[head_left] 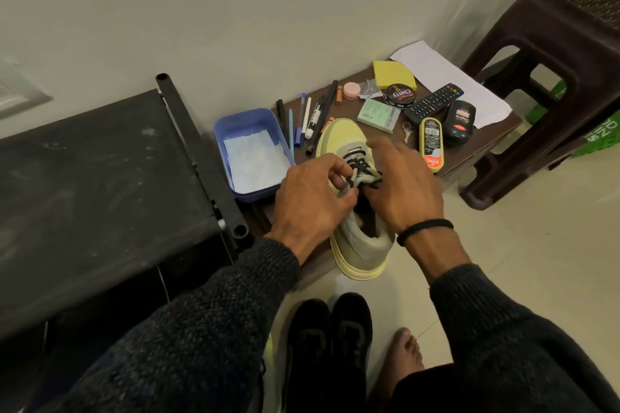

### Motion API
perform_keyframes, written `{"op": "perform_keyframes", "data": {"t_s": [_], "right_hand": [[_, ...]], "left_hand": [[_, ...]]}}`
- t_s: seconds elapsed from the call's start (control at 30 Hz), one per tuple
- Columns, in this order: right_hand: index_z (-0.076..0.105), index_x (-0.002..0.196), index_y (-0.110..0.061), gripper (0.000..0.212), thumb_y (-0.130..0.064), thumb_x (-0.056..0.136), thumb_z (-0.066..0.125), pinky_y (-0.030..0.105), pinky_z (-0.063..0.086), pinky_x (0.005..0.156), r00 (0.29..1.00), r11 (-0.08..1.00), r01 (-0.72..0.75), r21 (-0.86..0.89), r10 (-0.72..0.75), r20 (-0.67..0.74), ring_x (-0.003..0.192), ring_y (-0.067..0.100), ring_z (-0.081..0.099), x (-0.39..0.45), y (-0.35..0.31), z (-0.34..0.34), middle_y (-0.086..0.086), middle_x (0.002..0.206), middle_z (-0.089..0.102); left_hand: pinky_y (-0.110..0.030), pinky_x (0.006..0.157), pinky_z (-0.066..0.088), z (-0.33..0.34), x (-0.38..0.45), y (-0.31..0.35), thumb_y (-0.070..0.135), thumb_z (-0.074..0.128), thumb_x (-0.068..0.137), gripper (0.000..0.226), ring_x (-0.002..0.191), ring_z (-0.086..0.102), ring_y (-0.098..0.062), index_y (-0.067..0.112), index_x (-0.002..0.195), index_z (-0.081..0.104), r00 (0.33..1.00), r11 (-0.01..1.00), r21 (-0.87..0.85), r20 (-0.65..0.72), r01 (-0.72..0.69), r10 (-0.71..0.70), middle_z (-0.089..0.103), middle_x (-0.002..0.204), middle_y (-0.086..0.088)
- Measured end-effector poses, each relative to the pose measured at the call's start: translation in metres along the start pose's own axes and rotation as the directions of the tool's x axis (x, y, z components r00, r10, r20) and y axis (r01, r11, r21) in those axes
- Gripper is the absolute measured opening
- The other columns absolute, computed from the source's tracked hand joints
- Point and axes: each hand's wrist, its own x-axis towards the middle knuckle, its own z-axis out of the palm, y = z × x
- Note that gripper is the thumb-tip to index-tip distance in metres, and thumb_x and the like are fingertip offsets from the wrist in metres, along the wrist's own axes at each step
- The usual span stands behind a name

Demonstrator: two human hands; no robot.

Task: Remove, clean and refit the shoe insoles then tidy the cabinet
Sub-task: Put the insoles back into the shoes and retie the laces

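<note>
A pale yellow sneaker (342, 136) with black laces (359, 167) stands on a low brown table (483, 139), its heel over the near edge. My left hand (310, 199) pinches the laces at the tongue with curled fingers. My right hand (402, 184) lies over the right side of the laces, fingers partly spread; I cannot tell if it grips a lace. The shoe's inside is mostly hidden by my hands.
A blue tray (246, 124) with white paper sits left of the shoe. Pens, a remote (432, 102), polish tins, a yellow sponge (392, 74) and keys crowd the table. A black cabinet (100, 178) stands at left, a brown stool (553, 77) at right, black shoes (330, 345) on the floor.
</note>
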Motion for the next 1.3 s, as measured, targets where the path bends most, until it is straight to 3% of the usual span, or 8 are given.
{"op": "perform_keyframes", "data": {"t_s": [0.13, 0.27, 0.4, 0.63, 0.77, 0.9, 1.0, 1.3], "right_hand": [[0.051, 0.121, -0.02, 0.042, -0.017, 0.084, 0.07, 0.04, 0.049, 0.065, 0.999, 0.99, 0.011, -0.142, -0.017, -0.037, 0.095, 0.034, 0.06, 0.011, -0.009, 0.011, 0.008, 0.109, 0.059], [0.042, 0.124, -0.013, 0.045, -0.014, 0.085, 0.065, 0.039, 0.037, 0.06, 0.998, 0.993, -0.037, -0.114, 0.032, -0.051, 0.089, 0.036, 0.059, 0.01, -0.012, 0.012, 0.011, 0.104, 0.056], [0.039, 0.12, -0.012, 0.048, -0.014, 0.083, 0.07, 0.038, 0.038, 0.064, 0.998, 1.0, -0.03, 0.008, 0.029, 0.054, 0.09, 0.036, 0.057, 0.005, -0.008, 0.008, 0.013, 0.105, 0.054], [0.057, 0.11, -0.032, 0.042, -0.031, 0.079, 0.085, 0.019, 0.046, 0.067, 0.966, 0.95, 0.041, 0.311, -0.117, 0.229, 0.087, 0.003, 0.056, -0.016, 0.017, -0.027, -0.013, 0.101, 0.056], [0.069, 0.099, -0.028, 0.022, -0.031, 0.082, 0.083, 0.016, 0.053, 0.068, 0.988, 0.902, 0.01, 0.433, -0.075, 0.133, 0.081, 0.0, 0.064, -0.016, 0.022, -0.026, -0.013, 0.091, 0.067], [0.062, 0.086, -0.027, 0.025, -0.026, 0.078, 0.086, 0.031, 0.056, 0.064, 0.997, 0.916, -0.049, 0.398, 0.021, 0.072, 0.071, 0.009, 0.063, -0.014, 0.014, -0.015, -0.011, 0.078, 0.064], [0.052, 0.082, -0.025, 0.029, -0.021, 0.075, 0.08, 0.042, 0.054, 0.062, 0.998, 0.925, -0.062, 0.376, 0.056, 0.027, 0.07, 0.017, 0.058, -0.011, 0.007, -0.003, -0.007, 0.076, 0.061], [0.043, 0.097, -0.019, 0.033, -0.027, 0.082, 0.071, 0.037, 0.039, 0.061, 0.99, 0.985, -0.112, 0.129, 0.1, 0.103, 0.081, 0.031, 0.053, -0.002, -0.012, 0.005, 0.005, 0.093, 0.059]], "left_hand": [[-0.03, 0.071, 0.06, 0.002, 0.002, 0.0, 0.038, 0.078, 0.08, 0.032, 0.07, 0.06, -0.003, 0.035, 0.108, 0.064, 1.0, 0.999, 0.053, -0.007, -0.01, 0.01, 0.063, 0.081, 0.014], [-0.038, 0.071, 0.058, 0.01, 0.0, -0.001, 0.044, 0.069, 0.082, 0.046, 0.078, 0.061, -0.011, 0.032, 0.126, 0.058, 1.0, 0.995, 0.104, -0.007, -0.01, 0.011, 0.061, 0.083, 0.008], [-0.041, 0.076, 0.058, 0.011, 0.0, -0.002, 0.05, 0.068, 0.084, 0.051, 0.09, 0.062, -0.016, 0.03, 0.13, 0.058, 1.0, 0.979, 0.201, -0.002, -0.016, 0.017, 0.064, 0.097, 0.004], [-0.039, 0.083, 0.055, 0.009, 0.002, 0.001, 0.049, 0.07, 0.087, 0.049, 0.1, 0.061, -0.017, 0.031, 0.13, 0.056, 1.0, 0.967, 0.254, 0.006, -0.021, 0.02, 0.062, 0.114, 0.003], [-0.034, 0.085, 0.051, 0.01, 0.003, 0.002, 0.047, 0.071, 0.087, 0.051, 0.104, 0.059, -0.019, 0.028, 0.133, 0.056, 0.999, 0.968, 0.249, 0.021, -0.032, 0.028, 0.061, 0.117, 0.0], [-0.032, 0.09, 0.051, -0.001, 0.01, 0.0, 0.044, 0.076, 0.083, 0.063, 0.102, 0.058, -0.017, 0.03, 0.14, 0.053, 0.978, 0.982, 0.184, 0.191, 0.052, -0.088, 0.056, 0.11, 0.001], [-0.021, 0.076, 0.047, -0.01, 0.011, -0.001, 0.033, 0.075, 0.086, 0.063, 0.084, 0.057, -0.005, 0.033, 0.144, 0.05, 0.938, 0.988, 0.059, 0.309, 0.145, -0.156, 0.054, 0.095, 0.009], [-0.029, 0.086, 0.055, -0.002, -0.002, 0.005, 0.033, 0.069, 0.084, 0.053, 0.085, 0.058, -0.009, 0.03, 0.137, 0.06, 0.988, 0.995, 0.014, 0.115, 0.103, -0.104, 0.06, 0.108, 0.003]]}}
